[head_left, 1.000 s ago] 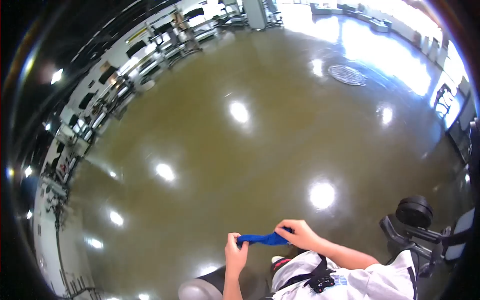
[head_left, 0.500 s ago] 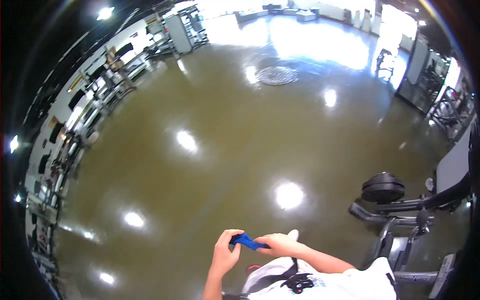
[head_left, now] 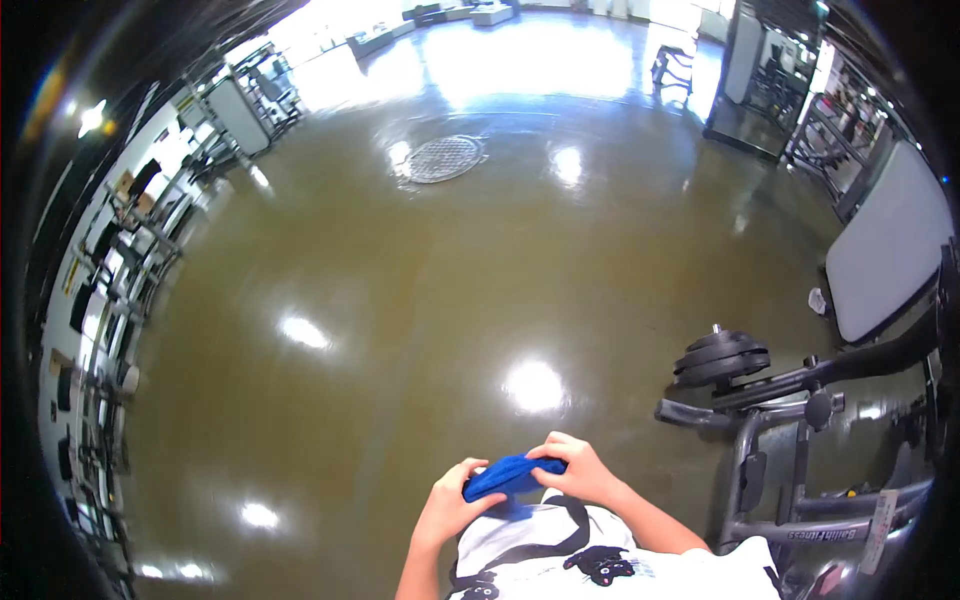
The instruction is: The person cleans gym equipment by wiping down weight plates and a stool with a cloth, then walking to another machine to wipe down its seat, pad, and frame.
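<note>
A blue cloth point(head_left: 512, 474) is stretched between my two hands in front of my waist, folded into a narrow band. My left hand point(head_left: 452, 502) pinches its left end, with the thumb below and the fingers on top. At the right end, my right hand point(head_left: 580, 470) grips the cloth the same way. Part of the cloth hangs down between the hands. Just below is my white shirt point(head_left: 680, 575) with black cat prints, and a dark strap point(head_left: 560, 540) crosses it.
On the right stands a grey weight machine point(head_left: 790, 430) with black weight plates point(head_left: 720, 358). Behind it is a large pale panel point(head_left: 890, 240). A round metal floor cover point(head_left: 445, 160) lies ahead on the shiny floor. Gym equipment point(head_left: 140, 240) lines the left wall.
My right hand has risen and both hands have spread the blue cloth wider, so more of it shows. The view has turned to the right, bringing the weight machine further in.
</note>
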`<state>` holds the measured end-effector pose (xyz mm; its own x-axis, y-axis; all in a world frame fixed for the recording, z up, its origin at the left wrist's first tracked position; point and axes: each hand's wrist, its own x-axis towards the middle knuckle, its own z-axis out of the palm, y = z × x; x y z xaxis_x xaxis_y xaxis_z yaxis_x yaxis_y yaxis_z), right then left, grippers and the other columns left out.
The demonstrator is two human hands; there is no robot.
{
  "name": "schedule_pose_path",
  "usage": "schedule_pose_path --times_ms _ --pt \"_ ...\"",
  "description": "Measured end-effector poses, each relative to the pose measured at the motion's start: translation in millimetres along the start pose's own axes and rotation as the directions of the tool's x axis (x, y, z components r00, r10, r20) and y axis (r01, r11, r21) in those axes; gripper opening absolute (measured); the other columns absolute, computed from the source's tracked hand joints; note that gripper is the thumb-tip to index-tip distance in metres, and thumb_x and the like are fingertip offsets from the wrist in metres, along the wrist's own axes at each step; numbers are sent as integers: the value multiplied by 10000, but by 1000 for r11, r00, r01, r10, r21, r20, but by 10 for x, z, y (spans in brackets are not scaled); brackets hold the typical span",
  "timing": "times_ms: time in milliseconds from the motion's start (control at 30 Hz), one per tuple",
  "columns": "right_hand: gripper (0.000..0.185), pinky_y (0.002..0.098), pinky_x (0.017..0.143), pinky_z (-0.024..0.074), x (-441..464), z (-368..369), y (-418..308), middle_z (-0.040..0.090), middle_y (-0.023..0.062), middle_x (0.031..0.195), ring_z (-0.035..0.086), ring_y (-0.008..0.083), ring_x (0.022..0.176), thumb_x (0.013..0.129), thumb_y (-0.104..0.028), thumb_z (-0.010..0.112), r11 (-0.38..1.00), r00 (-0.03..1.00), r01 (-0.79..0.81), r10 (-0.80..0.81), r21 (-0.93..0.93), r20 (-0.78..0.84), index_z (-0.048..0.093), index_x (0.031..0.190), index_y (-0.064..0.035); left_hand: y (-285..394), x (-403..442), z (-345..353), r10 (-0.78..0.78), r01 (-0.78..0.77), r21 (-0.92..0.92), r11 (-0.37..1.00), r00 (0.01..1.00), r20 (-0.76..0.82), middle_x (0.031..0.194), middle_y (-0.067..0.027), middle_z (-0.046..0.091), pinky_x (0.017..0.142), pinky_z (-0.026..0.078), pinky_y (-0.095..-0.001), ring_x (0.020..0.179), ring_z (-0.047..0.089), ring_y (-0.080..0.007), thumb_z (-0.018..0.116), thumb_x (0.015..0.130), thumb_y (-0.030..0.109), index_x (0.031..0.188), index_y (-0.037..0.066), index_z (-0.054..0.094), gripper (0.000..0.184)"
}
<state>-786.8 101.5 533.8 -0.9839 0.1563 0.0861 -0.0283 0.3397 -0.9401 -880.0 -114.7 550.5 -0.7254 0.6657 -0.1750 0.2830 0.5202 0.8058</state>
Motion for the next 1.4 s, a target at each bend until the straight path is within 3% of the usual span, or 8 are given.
schedule_pose_path --times_ms 200,333,533,633,733,900,1067,1400 --pt "227 290 648 486 904 -284 34 583 77 811 590 184 710 758 -78 704 995 993 88 -84 47 -82 682 983 -59 -302 1087 -207 217 -234 185 954 970 109 978 -119 651 819 493 -308 877 612 -183 717 749 95 1080 0 620 358" --pt "217 290 660 490 1805 -487 60 600 75 833 596 173 728 767 -77 707 992 972 127 -121 18 -203 683 981 -52 -631 1908 -625 -38 121 -415 902 978 203 925 -9 620 792 450 -247 880 542 -86 602 826 60 1065 21 631 243" --pt "240 300 702 504 3030 -739 15 605 92 840 627 204 768 794 -108 704 998 914 63 -62 -11 -401 659 1022 -48 -166 3340 -1431 186 12 -652 758 954 234 1125 -57 599 937 416 -303 1031 547 -149 609 881 188 1235 -35 504 432" --pt "233 302 691 505 3336 -1022 164 610 90 847 628 195 773 804 -130 702 997 856 -2 -38 -77 -516 660 1020 -54 188 4039 -1508 234 -72 -373 925 882 409 1058 -107 637 866 464 -330 967 597 -181 655 856 270 1233 -5 505 490" --pt "222 289 680 498 3470 -1371 638 590 77 849 626 179 783 776 -145 728 991 713 -122 44 -62 -700 687 976 -57 572 4621 -1273 193 -286 59 957 771 607 771 -166 636 687 500 -346 706 635 -209 673 845 333 1046 10 581 392" --pt "195 249 725 470 3539 -2148 1400 588 48 934 578 127 824 808 -143 687 939 529 -342 222 33 -820 688 986 -64 1179 5542 -743 272 -258 -139 956 608 746 760 -40 631 671 480 -282 696 546 -89 679 862 242 1053 17 631 299" --pt "151 227 694 442 3939 -3368 2050 619 -9 844 538 61 735 887 -111 591 895 275 -280 421 347 -864 669 1006 -60 1624 6798 -597 386 -197 -354 914 688 614 823 -57 648 710 497 -297 761 570 -99 655 874 299 979 10 612 310" --pt "137 239 690 457 6167 -5165 2062 650 51 955 596 106 770 919 -82 547 976 684 -210 191 62 -704 640 1004 -28 1910 8703 -806 157 -57 -507 860 975 157 972 -15 627 769 468 -252 844 544 -80 607 913 201 1191 -23 565 360"
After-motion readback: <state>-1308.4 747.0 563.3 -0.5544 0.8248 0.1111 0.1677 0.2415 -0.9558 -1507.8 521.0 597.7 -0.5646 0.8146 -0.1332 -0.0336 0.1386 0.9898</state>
